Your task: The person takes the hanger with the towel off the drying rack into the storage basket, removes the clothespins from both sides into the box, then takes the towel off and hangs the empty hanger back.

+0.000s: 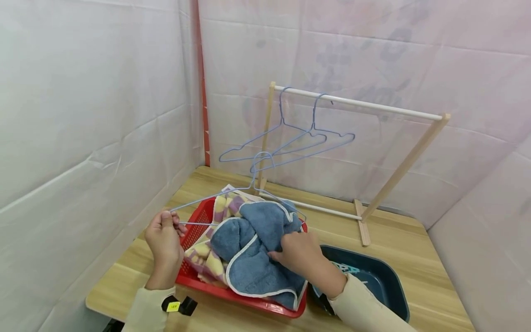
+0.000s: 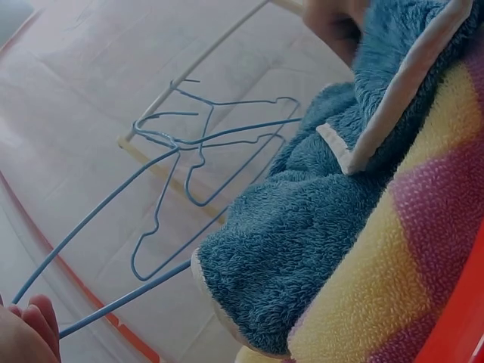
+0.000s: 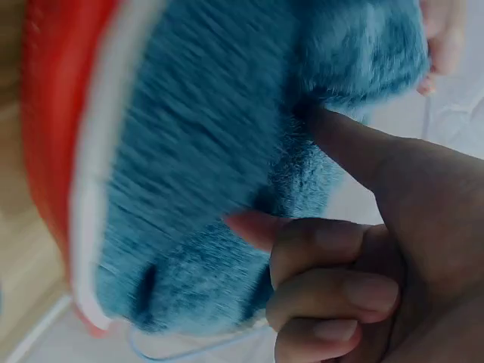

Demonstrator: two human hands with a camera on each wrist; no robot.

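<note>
My left hand (image 1: 165, 237) grips one end of a blue wire hanger (image 1: 206, 198) between thumb and fingers. The hanger's hook points up, and its other end reaches over a blue towel (image 1: 253, 272) with white trim. Part of the hanger's lower bar passes behind or under the towel. At the towel's right side, my right hand (image 1: 304, 256) pinches the cloth; in the right wrist view its thumb and index fingertips sink into the blue pile (image 3: 197, 136). The towel lies bunched over a yellow and purple towel (image 1: 203, 258) in a red basket (image 1: 249, 299).
Behind the basket stands a wooden rack (image 1: 386, 109) with a white rail, where two blue hangers (image 1: 290, 124) hang. A dark blue tray (image 1: 390, 281) sits to the right, holding pale teal items (image 1: 346, 267). White sheeting (image 1: 103, 115) encloses the wooden table (image 1: 431, 276).
</note>
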